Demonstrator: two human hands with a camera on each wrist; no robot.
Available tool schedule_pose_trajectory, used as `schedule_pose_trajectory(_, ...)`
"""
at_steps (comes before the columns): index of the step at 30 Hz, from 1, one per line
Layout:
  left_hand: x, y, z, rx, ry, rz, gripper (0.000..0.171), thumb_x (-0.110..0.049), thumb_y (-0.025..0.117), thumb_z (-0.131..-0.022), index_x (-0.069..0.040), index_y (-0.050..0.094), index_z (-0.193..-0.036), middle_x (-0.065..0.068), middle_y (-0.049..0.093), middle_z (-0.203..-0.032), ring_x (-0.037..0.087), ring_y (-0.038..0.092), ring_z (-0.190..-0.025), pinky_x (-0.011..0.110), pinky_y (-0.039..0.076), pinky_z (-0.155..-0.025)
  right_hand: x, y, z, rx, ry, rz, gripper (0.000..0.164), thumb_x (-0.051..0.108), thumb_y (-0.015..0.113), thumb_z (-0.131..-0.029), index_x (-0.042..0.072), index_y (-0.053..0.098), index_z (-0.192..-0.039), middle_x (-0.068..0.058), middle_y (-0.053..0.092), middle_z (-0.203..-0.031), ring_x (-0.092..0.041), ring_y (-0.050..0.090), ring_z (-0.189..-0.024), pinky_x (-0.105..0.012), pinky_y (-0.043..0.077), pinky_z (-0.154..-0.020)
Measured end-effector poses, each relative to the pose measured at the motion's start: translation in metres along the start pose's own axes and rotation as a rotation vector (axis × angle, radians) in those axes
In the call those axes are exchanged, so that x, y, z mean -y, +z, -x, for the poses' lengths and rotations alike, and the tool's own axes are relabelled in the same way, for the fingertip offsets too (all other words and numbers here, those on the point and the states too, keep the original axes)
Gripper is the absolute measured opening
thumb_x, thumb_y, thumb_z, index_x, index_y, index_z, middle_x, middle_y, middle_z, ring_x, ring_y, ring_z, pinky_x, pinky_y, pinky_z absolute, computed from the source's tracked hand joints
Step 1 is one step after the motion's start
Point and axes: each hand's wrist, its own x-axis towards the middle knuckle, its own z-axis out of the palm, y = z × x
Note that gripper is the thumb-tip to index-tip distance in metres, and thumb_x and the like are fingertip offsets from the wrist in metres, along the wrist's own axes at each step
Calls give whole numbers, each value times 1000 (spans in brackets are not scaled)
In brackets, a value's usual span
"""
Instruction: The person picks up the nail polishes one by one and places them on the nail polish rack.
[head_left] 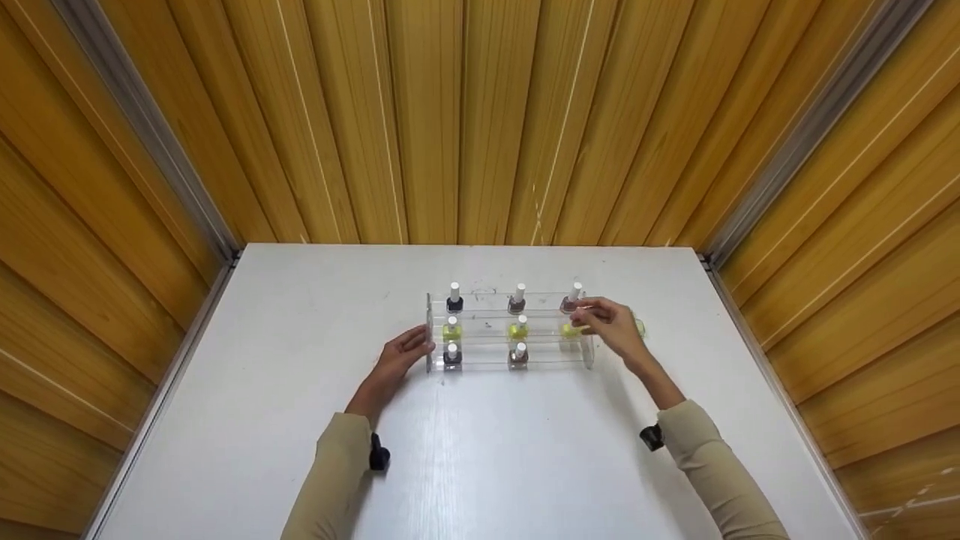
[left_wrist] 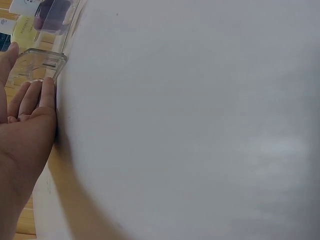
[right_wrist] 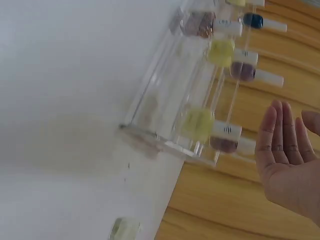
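Note:
A clear acrylic tiered rack holds nail polish bottles with white caps. My left hand is at its left end, the extended fingers touching the end panel. My right hand is over the right end, beside the yellow nail polish on the middle tier and the mauve nail polish behind it. In the right wrist view its fingers are extended with nothing held. The back tier also carries a dark nail polish; a brownish nail polish stands on the front tier.
A pale yellow-green bottle is on the white table just right of the rack, partly hidden by my right hand. Wood-patterned walls rise behind the table and along both sides.

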Motion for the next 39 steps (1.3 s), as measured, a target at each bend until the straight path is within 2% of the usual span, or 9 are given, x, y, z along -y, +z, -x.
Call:
schedule_pose_trajectory(7,-4,-3,0,-19,-2,-3,64,-24,74,-95,-10,48,-152,18,46,-158,34,35,-153,50,26,-127,-17,-58,-17,-143,89,30,38,18,61,-104,-7,58,-133,2,79,-95,-2,73,-83,-20,61,-76)
schedule_pose_trajectory(15,-5,-2,-2,-12,-10,1,62,-23,72,-97,-10,48,-152,17,47,-158,34,36,-153,51,24,-128,-56,-87,-23,-214,192,-45,28,13,59,-104,-5,61,-126,7,78,-88,-1,73,-78,-19,60,-72)
schedule_pose_trajectory(19,-4,-2,-3,-2,-19,5,61,-24,71,-97,-12,48,-153,16,46,-159,33,34,-154,51,23,-128,-72,-89,-31,-394,251,-119,22,8,59,-103,-6,63,-121,12,74,-76,1,70,-69,-17,59,-66)
schedule_pose_trajectory(23,-4,-3,-2,-12,-27,-8,62,-26,72,-97,-14,49,-153,14,45,-160,32,32,-155,51,22,-128,-88,-87,-42,-623,332,-194,28,9,59,-102,-8,62,-125,18,67,-66,4,66,-65,-14,57,-64)
schedule_pose_trajectory(26,-4,-2,-1,-21,-31,-15,62,-26,72,-96,-14,49,-152,14,45,-160,32,32,-154,51,22,-128,-99,-84,-48,-706,418,-195,36,16,58,-103,-5,60,-132,21,62,-69,4,62,-70,-11,54,-67)
schedule_pose_trajectory(30,-3,-1,0,-23,-33,-15,62,-25,72,-97,-13,48,-153,15,46,-159,32,33,-154,52,22,-128,-112,-79,-51,-677,544,-101,45,30,53,-105,2,58,-140,11,66,-93,-3,61,-94,-13,50,-83)
schedule_pose_trajectory(32,-1,-1,0,-19,-31,-11,62,-23,72,-97,-12,48,-153,15,46,-159,32,34,-154,51,22,-128,-115,-77,-52,-640,573,-44,50,35,51,-105,2,57,-142,-3,70,-114,-13,61,-111,-20,49,-96)
schedule_pose_trajectory(35,0,-1,-1,-16,-16,-9,63,-22,72,-97,-9,47,-153,18,46,-158,34,35,-153,52,24,-127,-115,-74,-51,-584,567,70,53,37,51,-105,-1,57,-140,-19,62,-139,-29,55,-131,-35,44,-113)
schedule_pose_trajectory(39,-2,0,-1,-19,-17,-20,64,-23,72,-96,-8,47,-152,20,46,-158,36,36,-152,52,27,-126,-111,-71,-50,-516,550,211,53,38,58,-101,-4,62,-133,-26,58,-141,-39,52,-131,-46,42,-114)
